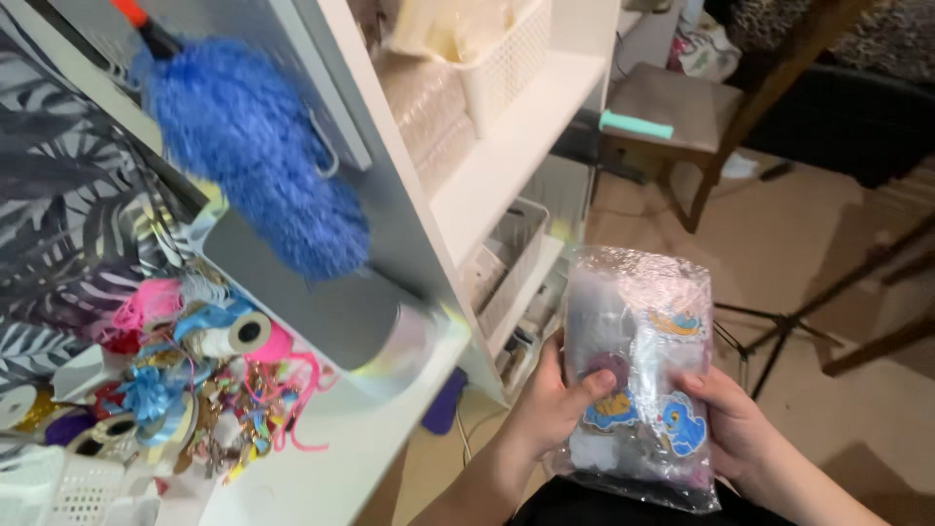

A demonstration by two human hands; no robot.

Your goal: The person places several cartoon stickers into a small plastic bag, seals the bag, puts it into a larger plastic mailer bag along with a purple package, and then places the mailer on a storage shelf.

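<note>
Both hands hold a clear plastic bag [638, 375] upright in front of the body, low right of centre, above the beige floor [838, 244]. Left hand [550, 399] grips its left edge, thumb across the front. Right hand [730, 419] has fingers curled round the right edge. Bag has cartoon stickers on it; contents look grey and soft, prob. fabric, too blurred to tell. Left of the hands, a white shelf unit [506, 146]. A blue fluffy duster [253, 146] hangs beside it, w/ ribbon spools [209, 341] below. Wooden chair [682, 107] well behind.
</note>
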